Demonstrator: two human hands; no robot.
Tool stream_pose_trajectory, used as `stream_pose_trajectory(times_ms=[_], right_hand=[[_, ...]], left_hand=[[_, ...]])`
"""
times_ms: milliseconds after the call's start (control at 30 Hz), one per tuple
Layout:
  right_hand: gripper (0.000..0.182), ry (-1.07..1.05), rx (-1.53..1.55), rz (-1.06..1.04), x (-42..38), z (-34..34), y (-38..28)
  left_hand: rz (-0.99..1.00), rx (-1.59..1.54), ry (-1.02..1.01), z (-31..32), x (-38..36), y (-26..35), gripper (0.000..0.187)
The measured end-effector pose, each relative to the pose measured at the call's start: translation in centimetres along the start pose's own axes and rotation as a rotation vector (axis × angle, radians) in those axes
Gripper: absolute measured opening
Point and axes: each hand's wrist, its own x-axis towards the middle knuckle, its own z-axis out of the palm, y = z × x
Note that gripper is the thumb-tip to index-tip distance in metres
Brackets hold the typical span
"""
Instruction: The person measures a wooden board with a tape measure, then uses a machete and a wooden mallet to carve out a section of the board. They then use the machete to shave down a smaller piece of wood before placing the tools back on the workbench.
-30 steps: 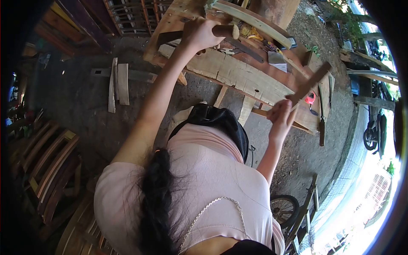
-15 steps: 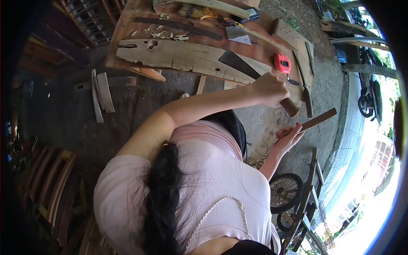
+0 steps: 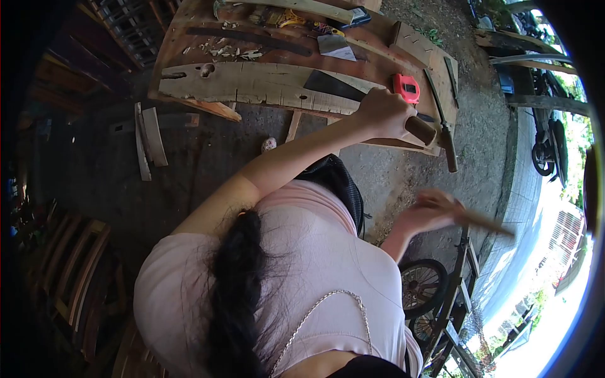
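My left hand (image 3: 386,114) is closed round a broad-bladed knife (image 3: 334,84). Its dark blade points left over the long pale plank (image 3: 246,82) on the workbench, and the wooden handle's end sticks out below my fist. Just above that hand lies a red tape measure (image 3: 406,88). A slim, long tool with a wooden handle (image 3: 449,151) rests at the bench's right end. Lower right, off the bench, my right hand (image 3: 435,213) grips a brown wooden strip (image 3: 485,222); both are blurred by motion, and the strip points right.
The workbench (image 3: 170,47) carries wood shavings (image 3: 233,51), a dark flat strip (image 3: 249,39) and a grey-white flat piece (image 3: 335,47). Wood offcuts (image 3: 154,135) lie on the floor at left. A spoked wheel (image 3: 423,286) stands below my right hand.
My right hand and the wooden strip have swung right and downward, the strip's far end now tilting down. My left hand with the knife has shifted slightly left along with the bench in view.
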Motion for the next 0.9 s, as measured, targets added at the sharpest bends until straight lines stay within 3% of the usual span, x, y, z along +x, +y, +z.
stream_pose_trajectory(times_ms=[67,100,167,233,267,333,400,433,533,700,833,900], right_hand=[[0.038,-0.765,-0.039,0.721,-2.6,0.3,-2.5],[0.038,-0.766,-0.037,0.724,-2.1,-0.4,-2.6],[0.032,-0.5,-0.069,0.558,1.2,-1.3,-1.6],[0.032,-0.166,0.122,0.504,5.0,-1.7,-2.1],[0.032,-0.168,0.123,0.502,5.0,-0.5,-2.1],[0.031,0.349,0.412,0.251,3.9,2.4,-2.3],[0.028,-0.288,0.32,0.338,-1.9,1.4,2.7],[0.028,-0.72,0.121,0.605,-2.8,2.8,-1.4],[0.033,-0.659,-0.021,0.609,-0.6,2.3,-1.1],[0.035,-0.262,0.19,0.459,4.4,2.7,-1.4],[0.036,-0.26,0.287,0.499,3.5,5.0,-1.1],[0.035,-0.414,0.275,0.533,2.7,5.6,-0.6]], left_hand=[[-0.033,0.055,0.023,-0.5,0.4,-1.0,0.012],[-0.068,0.094,0.032,-0.6,0.2,-1.4,0.012],[-0.066,0.099,0.063,-1.0,0.2,-2.1,0.012],[-0.061,0.088,0.084,-1.5,0.1,-2.1,0.013],[-0.056,0.108,0.096,-1.5,0.1,-2.2,0.015],[-0.042,0.112,0.132,-1.6,0.2,-2.4,0.015],[-0.033,0.12,0.172,-2.0,0.1,-2.6,0.016],[-0.052,0.118,0.173,-2.4,0.2,-2.9,0.015],[-0.038,0.14,0.143,-3.5,-0.5,-4.1,0.017],[0.07,0.164,0.039,-4.5,-2.4,-3.9,0.026],[0.207,0.21,0.181,-7.8,-5.5,-3.6,0.022],[0.174,0.275,0.17,-10.5,-7.5,-4.9,0.029]])
